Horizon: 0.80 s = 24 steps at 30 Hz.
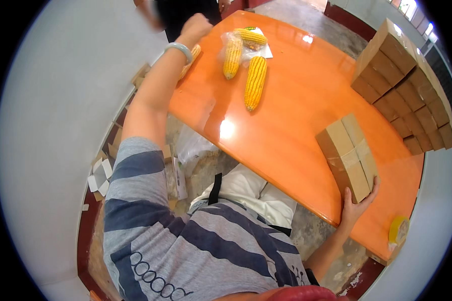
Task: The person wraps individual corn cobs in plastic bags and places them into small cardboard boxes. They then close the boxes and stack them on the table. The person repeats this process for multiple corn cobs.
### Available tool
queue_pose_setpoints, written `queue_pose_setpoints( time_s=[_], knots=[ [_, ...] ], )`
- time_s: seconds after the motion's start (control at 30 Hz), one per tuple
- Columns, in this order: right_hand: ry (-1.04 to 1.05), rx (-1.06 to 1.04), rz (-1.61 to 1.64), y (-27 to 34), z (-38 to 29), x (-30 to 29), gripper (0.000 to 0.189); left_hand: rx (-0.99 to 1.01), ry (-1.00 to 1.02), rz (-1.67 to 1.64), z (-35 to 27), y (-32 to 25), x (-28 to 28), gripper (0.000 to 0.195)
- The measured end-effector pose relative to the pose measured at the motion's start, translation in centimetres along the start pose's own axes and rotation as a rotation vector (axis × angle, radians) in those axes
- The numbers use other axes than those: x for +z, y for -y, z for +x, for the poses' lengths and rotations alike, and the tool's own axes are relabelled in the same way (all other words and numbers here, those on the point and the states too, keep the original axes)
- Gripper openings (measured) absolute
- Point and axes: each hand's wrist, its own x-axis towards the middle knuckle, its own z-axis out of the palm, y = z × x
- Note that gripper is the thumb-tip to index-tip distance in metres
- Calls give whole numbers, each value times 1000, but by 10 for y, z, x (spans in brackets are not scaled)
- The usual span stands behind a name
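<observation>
My left hand reaches past the table's far left edge, a pale bangle on its wrist. Its fingers look curled; whether they hold anything is hidden. An ear of corn lies partly behind that wrist. On the orange table are more ears: a yellow one alone, a paler one on a clear plastic bag, and another beside it over white paper. At the right, my right hand grips the near end of a taped cardboard box, thumb and fingers on opposite sides.
Stacked cardboard boxes stand along the table's right side. A roll of yellow tape is at the lower right corner. Another person stands beyond the table's far left end. Open cartons and plastic film lie on the floor at left.
</observation>
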Motion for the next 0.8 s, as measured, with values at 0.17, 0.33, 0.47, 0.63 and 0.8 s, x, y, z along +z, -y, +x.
queue_pose_setpoints(
  time_s=[0.17,0.33,0.47,0.63,0.8],
  knots=[
    [3,-13,-17,-4,2,0,91,309,-143,-91,38,-16,50,28],
    [4,39,-50,2,-1,-4,94,481,125,3,14,-127,125,19],
    [22,31,-59,4,1,-3,97,485,106,223,12,-151,162,19],
    [10,30,-44,5,-3,-3,98,469,155,297,9,-168,179,20],
    [23,52,-28,3,-2,-1,95,619,212,257,-26,-173,173,20]
  ],
)
